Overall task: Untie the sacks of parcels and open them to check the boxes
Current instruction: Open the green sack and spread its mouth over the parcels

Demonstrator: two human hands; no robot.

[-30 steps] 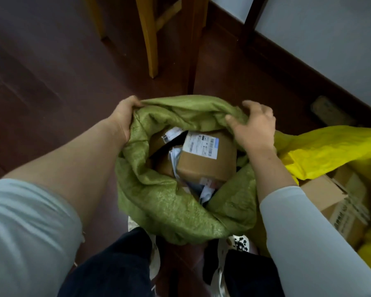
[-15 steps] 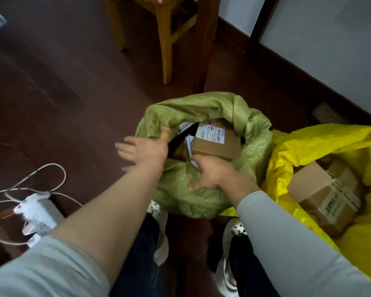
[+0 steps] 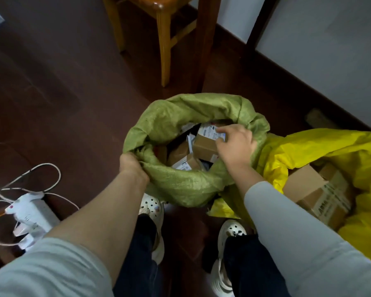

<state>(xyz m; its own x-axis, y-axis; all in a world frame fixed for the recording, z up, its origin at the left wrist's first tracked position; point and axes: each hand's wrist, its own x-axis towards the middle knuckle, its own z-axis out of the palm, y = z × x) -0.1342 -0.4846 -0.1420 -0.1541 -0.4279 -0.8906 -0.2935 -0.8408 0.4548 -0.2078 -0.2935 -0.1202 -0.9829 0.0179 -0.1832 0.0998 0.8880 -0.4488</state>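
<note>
green sack [image 3: 180,185] centre frame – mouth untied, wide open | left hand [image 3: 131,166] gripping its lower-left rim | right hand [image 3: 234,144] inside, fingers on top box [image 3: 204,145] – grip unclear | yellow sack [image 3: 330,151] right edge, open too | remaining: box checks

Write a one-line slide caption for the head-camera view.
Left hand grips the rim of the open green sack while the right hand touches a labelled box inside.
</note>
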